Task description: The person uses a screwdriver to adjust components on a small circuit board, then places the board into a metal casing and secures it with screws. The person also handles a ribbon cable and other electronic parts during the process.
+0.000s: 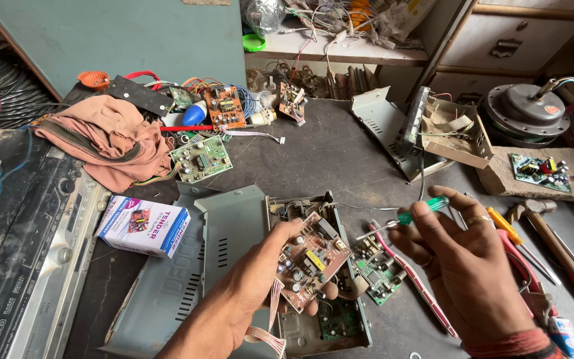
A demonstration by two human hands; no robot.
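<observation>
Dark, scuffed desk (340,149) w/ electronics scrap all over. Biggest item near the hands: grey sheet-metal set-top case (234,229), slotted, lid off, lying flat at the desk's near edge. Above its open tray the left hand (267,266) holds a brown circuit board (310,259), fingers curled under and thumb on its near edge, pinching it. Board is rectangular, tilted, long axis running near-left to far-right, component side up: caps, coils, a yellow part. White ribbon cable (270,316) hangs from it.

Right hand (466,266) sits just right of the board, fingers closed round a green-handled screwdriver (410,216). Its shaft points left toward the board's far corner, tip close but apart. Right hand is nearer that corner. Small green board (377,272) lies flat betw. the hands.
</observation>
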